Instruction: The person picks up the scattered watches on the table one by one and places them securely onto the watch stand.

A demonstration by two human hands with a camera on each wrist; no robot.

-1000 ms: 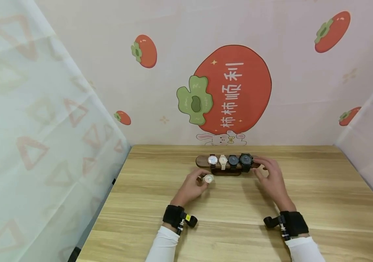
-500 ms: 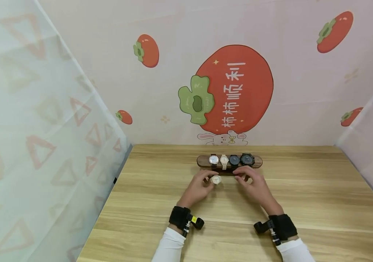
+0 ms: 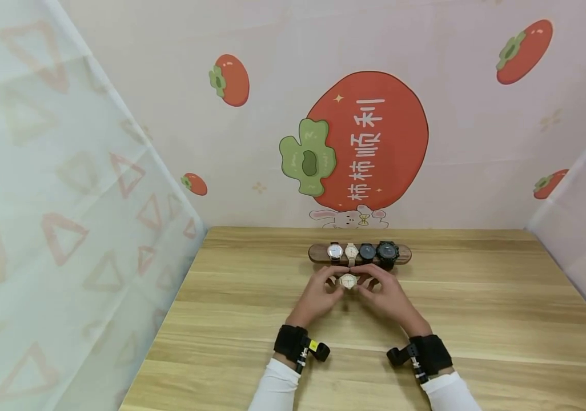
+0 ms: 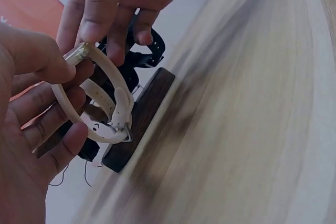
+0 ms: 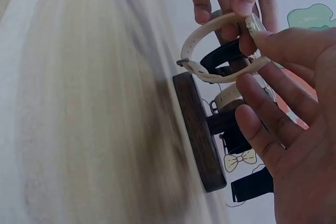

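Note:
A cream-strapped wristwatch (image 3: 348, 281) is between my two hands, its dial facing up in the head view. My left hand (image 3: 318, 295) pinches one side of its case with thumb and fingers. From the other side, my right hand (image 3: 389, 297) pinches the case too. The buckled strap (image 4: 124, 109) hangs as a closed loop below the case in the left wrist view. Just behind the hands, a dark wooden watch stand (image 3: 404, 254) carries several watches: a silver-faced watch (image 3: 334, 251), a cream watch (image 3: 351, 252), a dark watch (image 3: 367, 252) and a big black watch (image 3: 388, 251).
The stand's base (image 5: 197, 135) rests on the wood-grain table (image 3: 252, 354), near its back edge. A backdrop (image 3: 457, 131) with printed persimmons rises behind it, and a patterned sheet (image 3: 82, 228) borders the left side.
My right hand has left the right end of the stand and come left and forward to the held watch. My left hand has carried that watch right, in front of the stand's middle.

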